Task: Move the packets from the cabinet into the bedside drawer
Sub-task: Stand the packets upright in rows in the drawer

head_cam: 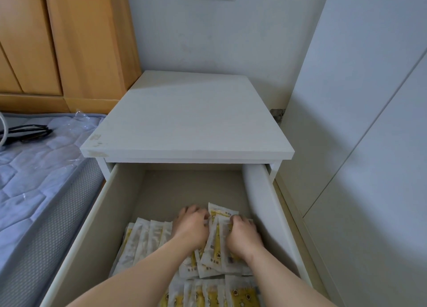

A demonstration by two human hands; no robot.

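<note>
Downward through the head camera, the open bedside drawer (92, 226) fills the lower middle of the picture, pulled out toward the person. Inside the drawer, both bare hands meet over a loose bunch of packets (223, 211), white with yellow print, which lies right of the drawer's middle. The left hand (193, 226) has its fingers curled down against the bunch's left edge, its grip pinching the packets there. The right hand (243, 235) curls over the bunch's right side, its grip pressed closed on them. More packets stand in a row (147, 235) toward the drawer's left wall, overlapping one another, and another row (240, 293) lies at the drawer's near end, partly under the forearms. Above the drawer's far end sits the white top of the bedside table (189, 117). Left of the drawer lies a quilted blue mattress (34, 168) carrying dark glasses (27, 131). Right of the drawer stands a white cabinet (369, 145).
</note>
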